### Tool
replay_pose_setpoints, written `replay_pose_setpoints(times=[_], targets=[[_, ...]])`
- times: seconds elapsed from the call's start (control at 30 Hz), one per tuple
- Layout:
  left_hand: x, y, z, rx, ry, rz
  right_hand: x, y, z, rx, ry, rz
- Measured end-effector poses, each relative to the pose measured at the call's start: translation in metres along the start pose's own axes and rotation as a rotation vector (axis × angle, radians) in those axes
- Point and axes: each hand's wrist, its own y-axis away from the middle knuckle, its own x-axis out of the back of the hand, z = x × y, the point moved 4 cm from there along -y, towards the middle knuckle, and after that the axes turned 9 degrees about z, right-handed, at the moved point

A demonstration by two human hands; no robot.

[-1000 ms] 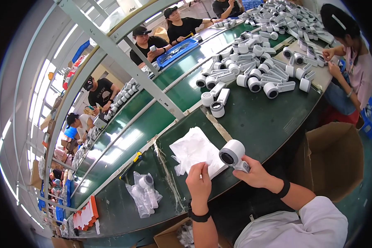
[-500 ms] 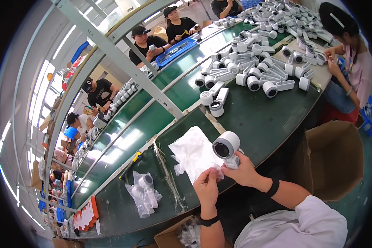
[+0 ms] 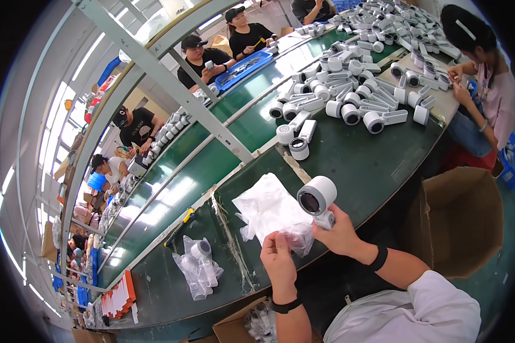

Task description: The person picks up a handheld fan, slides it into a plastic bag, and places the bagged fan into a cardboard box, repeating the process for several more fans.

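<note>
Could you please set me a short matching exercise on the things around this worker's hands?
Things:
1. white device
2. clear bag
3. bagged devices
4. cardboard box

Places:
A. lying on the green table, to the person's left
B. held upright in the right hand
C. standing open on the floor, to the right
D. pinched by the left hand

Pairs: 1-B, 2-D, 3-A, 4-C
</note>
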Motion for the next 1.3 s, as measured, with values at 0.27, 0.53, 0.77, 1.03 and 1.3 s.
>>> replay_pose_setpoints(times=[0.27, 0.53, 0.77, 1.03, 1.3], targets=[[-0.004, 0.005, 0.001, 0.072, -0.099, -0.067, 0.002, -0.002, -0.001, -0.020, -0.024, -0.024], [-0.012, 0.006, 0.006, 0.199, 0.185, -0.016, 0.021, -0.007, -0.014, 0.098, 0.146, 0.017], [-0.026, 0.005, 0.011, 0.148, -0.062, -0.049, 0.062, 0.009, -0.043, -0.191, 0.141, -0.654], [-0.026, 0.000, 0.010, 0.163, -0.103, -0.154, 0.051, 0.009, -0.053, -0.227, 0.524, -1.114], [-0.001, -0.010, 0.015, -0.184, -0.251, -0.355, 0.025, 0.001, -0.030, -0.226, 0.503, -1.211]])
